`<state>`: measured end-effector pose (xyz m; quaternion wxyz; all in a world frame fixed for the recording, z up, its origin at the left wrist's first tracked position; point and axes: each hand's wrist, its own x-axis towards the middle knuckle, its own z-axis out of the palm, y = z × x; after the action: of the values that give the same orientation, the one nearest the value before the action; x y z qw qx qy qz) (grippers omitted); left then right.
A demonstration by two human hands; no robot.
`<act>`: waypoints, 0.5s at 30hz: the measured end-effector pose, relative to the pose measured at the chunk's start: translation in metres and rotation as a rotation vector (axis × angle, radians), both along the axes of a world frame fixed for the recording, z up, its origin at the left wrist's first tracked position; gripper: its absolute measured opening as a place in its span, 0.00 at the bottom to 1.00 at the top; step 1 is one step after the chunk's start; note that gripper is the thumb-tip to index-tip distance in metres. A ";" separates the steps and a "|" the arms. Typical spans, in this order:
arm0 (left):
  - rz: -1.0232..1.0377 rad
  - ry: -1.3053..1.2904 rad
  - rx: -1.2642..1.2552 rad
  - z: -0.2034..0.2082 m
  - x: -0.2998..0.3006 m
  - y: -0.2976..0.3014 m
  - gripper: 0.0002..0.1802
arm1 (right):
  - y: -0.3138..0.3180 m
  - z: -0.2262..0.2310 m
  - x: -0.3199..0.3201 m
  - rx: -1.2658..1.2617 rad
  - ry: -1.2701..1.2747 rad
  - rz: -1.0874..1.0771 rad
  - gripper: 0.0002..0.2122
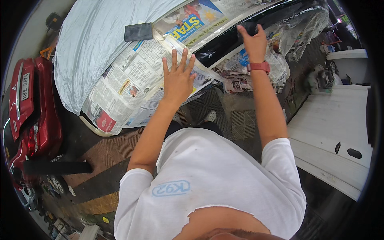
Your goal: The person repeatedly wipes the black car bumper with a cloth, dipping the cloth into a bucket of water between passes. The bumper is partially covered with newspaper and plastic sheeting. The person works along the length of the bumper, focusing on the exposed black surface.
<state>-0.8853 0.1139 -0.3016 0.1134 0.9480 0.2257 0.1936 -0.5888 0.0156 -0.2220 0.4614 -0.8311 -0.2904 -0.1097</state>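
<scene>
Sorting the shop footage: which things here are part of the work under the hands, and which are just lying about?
In use:
left hand flat on newspaper
right hand gripping dark pad on black panel

Lying about:
dark block
grey cover
red car
white panel

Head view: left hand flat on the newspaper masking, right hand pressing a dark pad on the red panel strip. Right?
Not quite. The head view shows the left hand flat on the newspaper masking and the right hand holding a dark pad, but the exposed panel strip under it is glossy black, not red. The red car stands apart at the left.
</scene>
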 end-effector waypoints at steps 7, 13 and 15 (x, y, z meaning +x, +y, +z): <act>-0.003 -0.027 -0.041 -0.004 -0.004 0.011 0.36 | 0.025 -0.054 -0.140 -0.046 0.163 0.110 0.18; -0.070 0.000 -0.101 0.006 -0.009 0.022 0.36 | 0.028 -0.031 -0.123 -0.019 0.123 0.047 0.15; -0.081 -0.003 -0.105 0.006 -0.005 0.025 0.37 | 0.029 -0.048 -0.140 -0.093 0.008 0.111 0.14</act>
<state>-0.8906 0.1393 -0.2960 0.1711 0.9488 0.1967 0.1784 -0.7293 0.0446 -0.2698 0.4289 -0.8348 -0.3388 -0.0668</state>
